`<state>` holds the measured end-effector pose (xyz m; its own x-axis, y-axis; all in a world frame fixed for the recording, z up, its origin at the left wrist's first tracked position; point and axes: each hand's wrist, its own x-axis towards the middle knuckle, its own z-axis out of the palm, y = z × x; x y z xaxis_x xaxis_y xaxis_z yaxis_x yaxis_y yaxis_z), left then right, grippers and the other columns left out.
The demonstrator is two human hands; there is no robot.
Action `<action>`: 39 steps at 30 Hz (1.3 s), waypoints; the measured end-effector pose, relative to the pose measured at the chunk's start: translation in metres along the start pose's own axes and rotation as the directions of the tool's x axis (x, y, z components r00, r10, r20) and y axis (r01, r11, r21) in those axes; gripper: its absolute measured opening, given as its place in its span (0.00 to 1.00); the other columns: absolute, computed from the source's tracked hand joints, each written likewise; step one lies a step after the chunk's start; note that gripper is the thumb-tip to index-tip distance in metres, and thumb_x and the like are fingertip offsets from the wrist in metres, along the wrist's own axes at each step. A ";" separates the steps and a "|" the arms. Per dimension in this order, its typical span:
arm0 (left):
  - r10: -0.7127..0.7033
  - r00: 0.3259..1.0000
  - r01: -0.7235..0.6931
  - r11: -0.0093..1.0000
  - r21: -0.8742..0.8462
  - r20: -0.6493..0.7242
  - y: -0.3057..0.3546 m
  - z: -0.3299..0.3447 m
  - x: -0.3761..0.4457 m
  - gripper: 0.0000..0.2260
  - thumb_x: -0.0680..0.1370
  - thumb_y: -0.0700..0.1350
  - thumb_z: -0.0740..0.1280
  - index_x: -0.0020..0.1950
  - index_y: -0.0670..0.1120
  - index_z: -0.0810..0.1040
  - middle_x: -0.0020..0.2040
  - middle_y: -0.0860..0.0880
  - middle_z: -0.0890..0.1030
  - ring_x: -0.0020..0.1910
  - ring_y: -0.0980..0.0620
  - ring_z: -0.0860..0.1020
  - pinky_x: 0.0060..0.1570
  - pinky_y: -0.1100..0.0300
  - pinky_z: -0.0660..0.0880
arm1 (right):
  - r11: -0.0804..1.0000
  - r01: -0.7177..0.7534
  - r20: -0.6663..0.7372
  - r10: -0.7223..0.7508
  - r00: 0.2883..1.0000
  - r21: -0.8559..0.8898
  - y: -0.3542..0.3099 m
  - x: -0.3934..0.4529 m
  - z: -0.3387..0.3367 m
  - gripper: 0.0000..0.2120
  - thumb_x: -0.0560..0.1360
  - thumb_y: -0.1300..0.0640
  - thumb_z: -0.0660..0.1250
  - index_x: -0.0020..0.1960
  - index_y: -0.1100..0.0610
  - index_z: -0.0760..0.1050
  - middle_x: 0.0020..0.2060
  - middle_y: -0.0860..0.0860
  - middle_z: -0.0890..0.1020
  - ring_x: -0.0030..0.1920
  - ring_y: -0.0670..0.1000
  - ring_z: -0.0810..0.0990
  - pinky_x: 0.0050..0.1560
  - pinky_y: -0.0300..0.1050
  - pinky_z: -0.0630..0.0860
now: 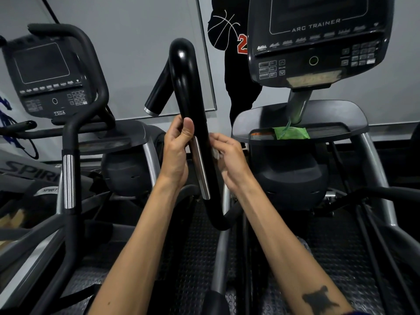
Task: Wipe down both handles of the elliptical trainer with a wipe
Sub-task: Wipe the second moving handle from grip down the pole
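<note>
Two bare forearms reach up the middle, the right one carrying a dark tattoo [320,298] close to the lens, and both meet at the black handle [190,94] rising left of the Arc Trainer console [318,39]. The left hand [176,151] grips the handle, thumb up its front, just above the silver sensor strip [201,169]. The right hand [229,158] presses a crumpled white wipe [215,153] against the handle's right side, while a green wipe packet [292,133] lies on the tray [336,130] beneath the console.

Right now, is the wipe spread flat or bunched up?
Bunched: the wipe shows only as a small crumpled white wad in the right hand, against the handle.
</note>
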<state>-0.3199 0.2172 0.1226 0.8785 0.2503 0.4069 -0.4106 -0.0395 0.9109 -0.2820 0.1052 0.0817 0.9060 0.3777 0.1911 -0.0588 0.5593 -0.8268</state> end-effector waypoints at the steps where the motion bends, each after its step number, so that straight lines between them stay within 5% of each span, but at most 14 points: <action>1: 0.000 1.000 0.000 1.000 0.002 0.003 -0.001 0.000 0.000 0.17 0.78 0.59 0.67 0.51 0.45 0.77 0.49 0.39 0.77 0.51 0.40 0.74 0.59 0.39 0.71 | 0.999 0.000 0.009 -0.001 1.000 0.038 -0.005 0.004 0.002 0.10 0.82 0.65 0.61 0.57 0.64 0.80 0.47 0.55 0.85 0.49 0.51 0.84 0.55 0.45 0.80; 10: 0.014 1.000 -0.014 1.000 0.001 0.017 -0.002 0.000 0.000 0.14 0.79 0.58 0.65 0.47 0.48 0.77 0.50 0.40 0.75 0.47 0.42 0.72 0.52 0.43 0.68 | 0.998 0.068 -0.179 -0.068 0.982 -0.005 0.021 -0.022 -0.006 0.08 0.81 0.68 0.64 0.57 0.67 0.79 0.47 0.56 0.84 0.52 0.54 0.82 0.62 0.52 0.77; 16: 0.026 0.999 -0.026 1.000 0.005 0.019 -0.002 0.000 0.000 0.12 0.82 0.54 0.64 0.46 0.47 0.77 0.44 0.45 0.79 0.44 0.48 0.77 0.51 0.53 0.74 | 0.921 0.329 -0.168 -0.366 0.915 -0.209 0.008 -0.022 0.009 0.07 0.81 0.66 0.66 0.58 0.62 0.79 0.52 0.56 0.85 0.54 0.51 0.83 0.60 0.47 0.79; 21: 0.029 0.999 -0.030 0.999 0.011 0.032 -0.002 -0.001 -0.001 0.11 0.83 0.52 0.61 0.49 0.47 0.79 0.48 0.44 0.81 0.48 0.45 0.79 0.53 0.52 0.75 | 0.948 0.258 -0.202 -0.294 0.934 -0.184 0.008 -0.018 0.010 0.09 0.81 0.65 0.66 0.59 0.62 0.80 0.54 0.58 0.85 0.56 0.51 0.84 0.62 0.50 0.79; 27: -0.001 1.000 0.000 1.000 0.027 0.022 -0.002 0.000 0.000 0.14 0.85 0.46 0.59 0.42 0.55 0.79 0.37 0.61 0.79 0.37 0.64 0.76 0.45 0.66 0.71 | 0.733 0.506 -0.083 -0.600 0.796 -0.455 0.023 -0.040 0.013 0.14 0.78 0.67 0.70 0.63 0.59 0.81 0.62 0.52 0.83 0.67 0.48 0.80 0.69 0.47 0.75; 29: -0.006 1.000 0.006 1.000 0.022 0.017 0.000 0.001 0.000 0.10 0.84 0.48 0.60 0.48 0.52 0.79 0.40 0.60 0.80 0.40 0.64 0.76 0.48 0.64 0.70 | 0.673 0.511 -0.052 -0.630 0.775 -0.535 0.042 -0.052 0.002 0.15 0.77 0.67 0.71 0.63 0.60 0.81 0.63 0.54 0.83 0.67 0.49 0.80 0.67 0.45 0.75; 34: 0.004 1.000 -0.003 1.000 -0.021 0.026 0.003 0.004 -0.003 0.13 0.82 0.54 0.64 0.54 0.45 0.79 0.51 0.42 0.77 0.48 0.44 0.74 0.54 0.47 0.71 | 0.809 0.428 -0.237 -0.544 0.805 -0.403 0.030 -0.041 0.009 0.13 0.78 0.64 0.72 0.62 0.59 0.82 0.58 0.51 0.86 0.61 0.47 0.83 0.61 0.40 0.78; 39: -0.013 1.000 0.013 1.000 0.017 0.002 0.002 0.001 -0.003 0.11 0.85 0.46 0.62 0.45 0.47 0.79 0.40 0.57 0.79 0.41 0.60 0.75 0.53 0.60 0.70 | 0.606 0.526 -0.116 -0.714 0.690 -0.597 0.044 -0.052 0.015 0.13 0.76 0.65 0.74 0.60 0.62 0.83 0.60 0.55 0.84 0.64 0.48 0.82 0.66 0.48 0.78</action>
<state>-0.3229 0.2155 0.1237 0.8842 0.2484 0.3955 -0.3954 -0.0523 0.9170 -0.3382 0.1215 0.0436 0.7162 -0.2243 0.6609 0.6911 0.0964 -0.7163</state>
